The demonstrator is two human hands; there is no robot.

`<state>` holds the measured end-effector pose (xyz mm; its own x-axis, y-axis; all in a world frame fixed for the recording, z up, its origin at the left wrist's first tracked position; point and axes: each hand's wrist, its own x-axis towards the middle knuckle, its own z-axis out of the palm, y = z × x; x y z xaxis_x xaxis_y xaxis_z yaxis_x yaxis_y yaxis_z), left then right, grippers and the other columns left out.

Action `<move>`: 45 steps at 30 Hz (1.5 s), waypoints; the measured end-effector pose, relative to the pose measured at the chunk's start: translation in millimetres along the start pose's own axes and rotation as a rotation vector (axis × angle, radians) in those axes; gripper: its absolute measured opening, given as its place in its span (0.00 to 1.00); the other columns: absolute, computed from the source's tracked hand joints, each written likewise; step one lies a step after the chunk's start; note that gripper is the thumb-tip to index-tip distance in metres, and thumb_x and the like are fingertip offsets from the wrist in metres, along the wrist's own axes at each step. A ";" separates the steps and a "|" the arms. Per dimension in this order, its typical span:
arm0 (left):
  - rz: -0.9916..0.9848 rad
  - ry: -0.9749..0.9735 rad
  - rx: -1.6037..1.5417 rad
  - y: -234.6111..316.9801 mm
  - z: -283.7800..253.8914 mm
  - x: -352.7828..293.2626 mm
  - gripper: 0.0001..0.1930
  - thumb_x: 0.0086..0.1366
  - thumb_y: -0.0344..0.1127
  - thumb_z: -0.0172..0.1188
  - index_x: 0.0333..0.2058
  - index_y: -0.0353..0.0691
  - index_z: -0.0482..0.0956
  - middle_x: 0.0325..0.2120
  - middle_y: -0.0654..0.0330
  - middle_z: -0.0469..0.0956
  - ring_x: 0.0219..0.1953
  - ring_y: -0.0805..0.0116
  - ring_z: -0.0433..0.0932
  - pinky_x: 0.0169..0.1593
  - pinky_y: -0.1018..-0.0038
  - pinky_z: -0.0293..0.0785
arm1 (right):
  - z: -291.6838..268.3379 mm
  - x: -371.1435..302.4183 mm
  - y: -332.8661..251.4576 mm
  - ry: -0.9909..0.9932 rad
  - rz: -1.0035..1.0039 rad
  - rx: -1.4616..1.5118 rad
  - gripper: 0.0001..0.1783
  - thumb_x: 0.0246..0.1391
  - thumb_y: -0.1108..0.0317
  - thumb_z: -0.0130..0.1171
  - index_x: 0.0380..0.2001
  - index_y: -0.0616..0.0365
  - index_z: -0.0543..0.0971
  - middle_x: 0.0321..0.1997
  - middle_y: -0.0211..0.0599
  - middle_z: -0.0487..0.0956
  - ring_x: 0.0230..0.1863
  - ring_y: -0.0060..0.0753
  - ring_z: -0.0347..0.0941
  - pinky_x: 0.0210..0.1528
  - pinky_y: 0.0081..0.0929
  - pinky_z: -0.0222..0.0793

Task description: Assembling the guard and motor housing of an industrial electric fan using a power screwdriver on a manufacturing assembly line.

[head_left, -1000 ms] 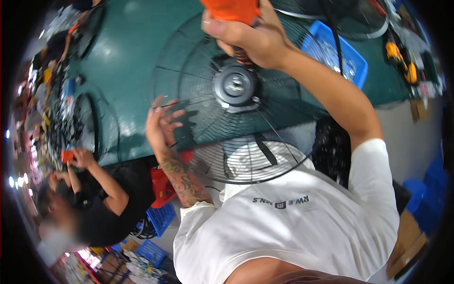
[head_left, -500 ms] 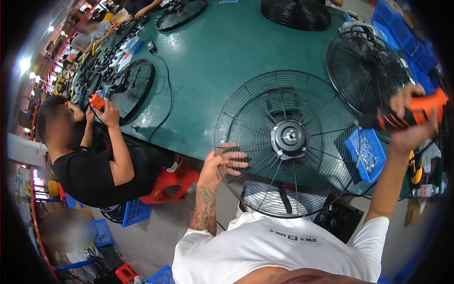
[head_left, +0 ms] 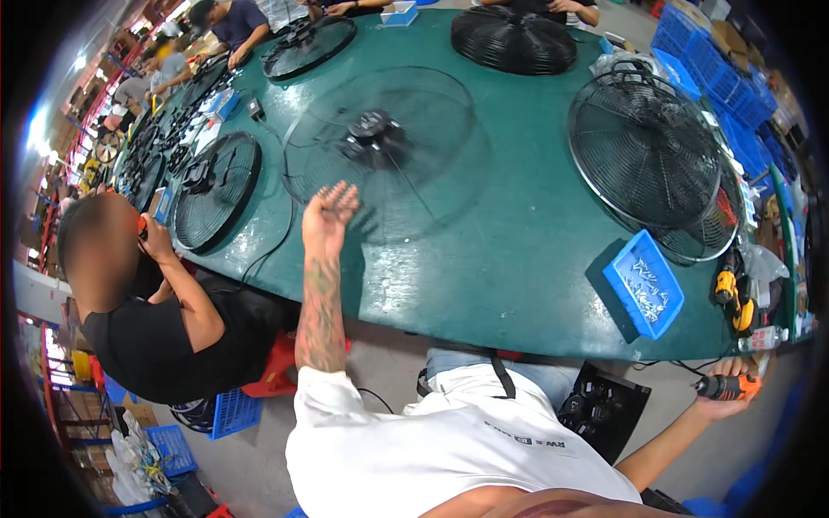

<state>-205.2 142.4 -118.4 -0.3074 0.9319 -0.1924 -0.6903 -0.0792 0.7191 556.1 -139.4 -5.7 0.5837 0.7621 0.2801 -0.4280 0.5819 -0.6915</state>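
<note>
Clock directions read with 12 at the top of the view.

Left grip (head_left: 332, 216): raised above the tabletop (head_left: 501, 268), forearm running nearly straight toward 12 o'clock, fingers extended and loosely spread, nothing held. The fan assembly (head_left: 373, 136) lies at 1 o'clock from it, its dark motor central and its wire guard blurred; contact with the fingers cannot be confirmed.

Right grip (head_left: 718, 407): lowered, at 4 o'clock from the view's centre, closed around an orange-and-black power driver (head_left: 727, 388) whose nose points to 9 o'clock.

Edges: the near edge of the tabletop crosses ahead of the torso. In view, the left grip falls inside it, the right grip outside. A blue bin (head_left: 663, 322) of small fasteners (head_left: 648, 289) sits near that edge, at 11 o'clock from the right grip.

Open room: a broad green stretch separates the fan assembly from the bin. Stacked fan guards (head_left: 648, 147) bound it at 2 o'clock. A co-worker (head_left: 151, 341) sits at 8 o'clock from the left grip.
</note>
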 end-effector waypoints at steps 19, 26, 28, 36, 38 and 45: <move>-0.251 -0.934 0.983 -124.0 189.5 -54.8 0.22 0.73 0.42 0.59 0.58 0.32 0.73 0.40 0.53 0.84 0.35 0.69 0.83 0.34 0.75 0.78 | -144.0 -11.9 81.1 0.741 0.002 0.366 0.28 0.61 0.49 0.61 0.42 0.68 0.72 0.46 0.56 0.78 0.46 0.54 0.79 0.50 0.45 0.79; -0.276 -1.641 1.421 -170.9 242.2 -204.5 0.28 0.64 0.36 0.69 0.61 0.37 0.74 0.45 0.47 0.86 0.43 0.59 0.87 0.46 0.66 0.82 | -123.5 17.6 81.7 0.773 0.076 0.362 0.37 0.61 0.49 0.60 0.56 0.76 0.67 0.61 0.62 0.72 0.58 0.55 0.77 0.62 0.43 0.76; -0.323 -1.700 1.428 -197.0 258.4 -227.4 0.28 0.64 0.37 0.69 0.61 0.37 0.74 0.45 0.46 0.85 0.43 0.57 0.87 0.46 0.65 0.82 | -112.8 24.4 85.9 0.670 0.147 0.381 0.42 0.61 0.48 0.60 0.61 0.78 0.64 0.61 0.64 0.73 0.59 0.54 0.76 0.62 0.42 0.75; 0.702 -1.847 1.348 -278.6 273.3 -277.3 0.18 0.65 0.32 0.65 0.52 0.33 0.78 0.36 0.49 0.80 0.38 0.48 0.79 0.40 0.58 0.76 | -118.0 -11.4 31.0 -0.091 0.527 -0.248 0.26 0.72 0.53 0.50 0.55 0.66 0.80 0.42 0.31 0.84 0.32 0.19 0.75 0.36 0.19 0.72; 0.727 -1.828 1.355 -279.6 256.8 -280.3 0.22 0.65 0.34 0.67 0.56 0.32 0.76 0.47 0.46 0.78 0.48 0.45 0.77 0.49 0.56 0.75 | -164.5 -46.6 -0.8 -0.029 0.305 -0.401 0.25 0.73 0.55 0.47 0.61 0.63 0.76 0.46 0.30 0.83 0.31 0.20 0.70 0.36 0.21 0.68; 0.780 -1.754 1.599 -277.9 213.2 -301.9 0.36 0.64 0.41 0.69 0.65 0.29 0.66 0.65 0.38 0.65 0.67 0.35 0.64 0.66 0.46 0.62 | -389.9 -245.1 122.4 1.409 0.591 0.196 0.14 0.71 0.65 0.47 0.36 0.52 0.82 0.24 0.30 0.79 0.19 0.25 0.74 0.18 0.23 0.72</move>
<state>219.0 -41.5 -117.8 0.9597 0.2673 0.0868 0.2392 -0.9390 0.2470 629.7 -365.6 -418.6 0.4124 0.0780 -0.9077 -0.8409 0.4157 -0.3464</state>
